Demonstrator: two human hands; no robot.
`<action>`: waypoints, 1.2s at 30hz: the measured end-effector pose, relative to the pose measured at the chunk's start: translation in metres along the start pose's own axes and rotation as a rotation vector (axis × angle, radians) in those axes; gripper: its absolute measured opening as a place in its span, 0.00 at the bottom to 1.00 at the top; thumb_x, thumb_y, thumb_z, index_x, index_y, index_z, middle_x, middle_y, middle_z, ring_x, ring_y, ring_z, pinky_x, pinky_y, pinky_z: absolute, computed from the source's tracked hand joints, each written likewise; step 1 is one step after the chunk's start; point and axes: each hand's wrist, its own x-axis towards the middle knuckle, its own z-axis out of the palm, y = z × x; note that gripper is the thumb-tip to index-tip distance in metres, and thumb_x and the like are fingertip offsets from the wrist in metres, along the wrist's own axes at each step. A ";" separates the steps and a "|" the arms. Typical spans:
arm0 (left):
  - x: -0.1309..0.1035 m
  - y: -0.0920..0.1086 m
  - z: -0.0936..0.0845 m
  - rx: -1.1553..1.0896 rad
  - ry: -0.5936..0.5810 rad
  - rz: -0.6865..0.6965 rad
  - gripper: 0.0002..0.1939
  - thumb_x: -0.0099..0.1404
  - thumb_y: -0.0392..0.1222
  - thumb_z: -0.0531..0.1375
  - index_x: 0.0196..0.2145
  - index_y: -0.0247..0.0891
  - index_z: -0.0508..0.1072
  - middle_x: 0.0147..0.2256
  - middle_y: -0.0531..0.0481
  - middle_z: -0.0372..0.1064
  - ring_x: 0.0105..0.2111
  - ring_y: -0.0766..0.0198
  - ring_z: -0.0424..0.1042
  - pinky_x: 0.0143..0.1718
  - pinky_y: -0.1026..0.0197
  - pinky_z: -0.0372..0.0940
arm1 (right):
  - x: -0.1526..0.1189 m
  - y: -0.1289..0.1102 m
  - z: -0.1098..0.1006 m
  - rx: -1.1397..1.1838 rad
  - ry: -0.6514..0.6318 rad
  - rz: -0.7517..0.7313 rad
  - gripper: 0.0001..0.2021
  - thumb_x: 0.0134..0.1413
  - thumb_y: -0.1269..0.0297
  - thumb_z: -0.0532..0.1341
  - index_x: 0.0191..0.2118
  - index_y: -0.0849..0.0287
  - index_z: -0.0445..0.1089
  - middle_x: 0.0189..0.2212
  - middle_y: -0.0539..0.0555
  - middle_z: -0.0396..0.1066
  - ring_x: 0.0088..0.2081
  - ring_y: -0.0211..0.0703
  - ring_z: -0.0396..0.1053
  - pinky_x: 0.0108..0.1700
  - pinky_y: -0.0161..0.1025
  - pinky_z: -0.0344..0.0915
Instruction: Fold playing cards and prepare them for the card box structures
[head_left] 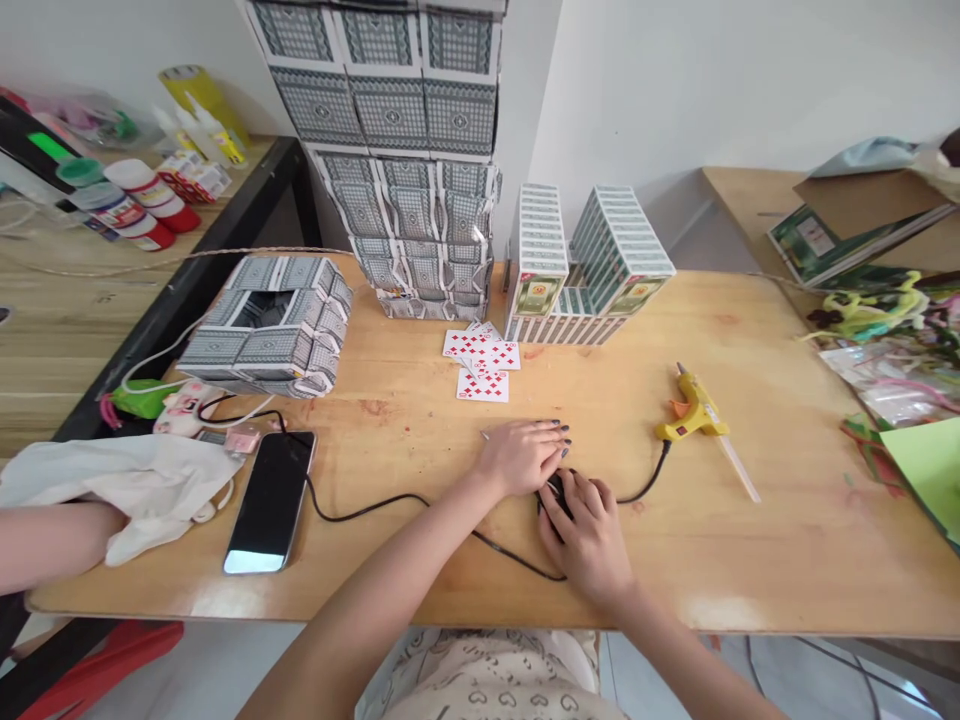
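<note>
My left hand (521, 457) lies palm down on the table, its fingers stretched out to the right. A small pale pointed tip (484, 435) sticks out at its left edge; the rest of it is hidden. Touching it on the right, my right hand (589, 530) is bent over a black object (556, 492), mostly covered by the fingers. Just beyond my hands are a few red-diamond playing cards (484, 386), overlapping on the table. A yellow glue gun (691, 412) with a clear stick lies to the right, its black cord running beneath my hands.
A tall tower of cards (427, 200) stands at the back, beside a U-shaped card block (570, 325). At left are a square card structure (281, 345), a phone (270, 500) and another person's forearm (60, 545) near white cloth (142, 480). Craft scraps (892, 340) lie at right.
</note>
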 end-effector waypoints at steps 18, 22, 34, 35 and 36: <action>-0.065 0.066 -0.009 0.020 -0.096 -0.131 0.20 0.68 0.45 0.46 0.55 0.35 0.61 0.60 0.43 0.52 0.62 0.56 0.46 0.62 0.50 0.47 | -0.026 0.006 -0.038 0.292 -0.130 -0.225 0.10 0.53 0.69 0.57 0.40 0.57 0.72 0.38 0.59 0.70 0.49 0.53 0.62 0.47 0.54 0.61; -0.077 0.068 -0.015 0.025 -0.106 -0.177 0.23 0.68 0.47 0.46 0.57 0.35 0.58 0.62 0.42 0.47 0.63 0.55 0.42 0.62 0.49 0.46 | -0.029 -0.007 -0.039 0.305 -0.155 -0.227 0.10 0.52 0.69 0.56 0.39 0.57 0.72 0.37 0.59 0.70 0.48 0.54 0.62 0.47 0.55 0.61; -0.053 0.055 -0.018 0.013 -0.076 -0.205 0.26 0.67 0.49 0.47 0.59 0.35 0.55 0.63 0.43 0.44 0.64 0.55 0.37 0.63 0.47 0.42 | -0.015 0.000 -0.041 0.266 -0.142 -0.180 0.13 0.54 0.69 0.55 0.43 0.58 0.72 0.36 0.59 0.70 0.44 0.51 0.63 0.44 0.51 0.61; -0.057 0.057 -0.018 0.007 -0.072 -0.217 0.26 0.67 0.49 0.47 0.59 0.35 0.55 0.63 0.43 0.45 0.64 0.55 0.38 0.62 0.47 0.43 | -0.015 -0.001 -0.043 0.277 -0.151 -0.189 0.12 0.54 0.69 0.55 0.43 0.58 0.72 0.35 0.59 0.70 0.44 0.51 0.63 0.44 0.51 0.61; -0.059 0.059 -0.018 0.000 -0.067 -0.223 0.25 0.67 0.49 0.47 0.59 0.35 0.55 0.63 0.43 0.45 0.64 0.54 0.39 0.62 0.47 0.43 | -0.014 -0.002 -0.045 0.284 -0.157 -0.194 0.12 0.54 0.69 0.54 0.42 0.58 0.72 0.35 0.59 0.70 0.44 0.50 0.64 0.44 0.50 0.61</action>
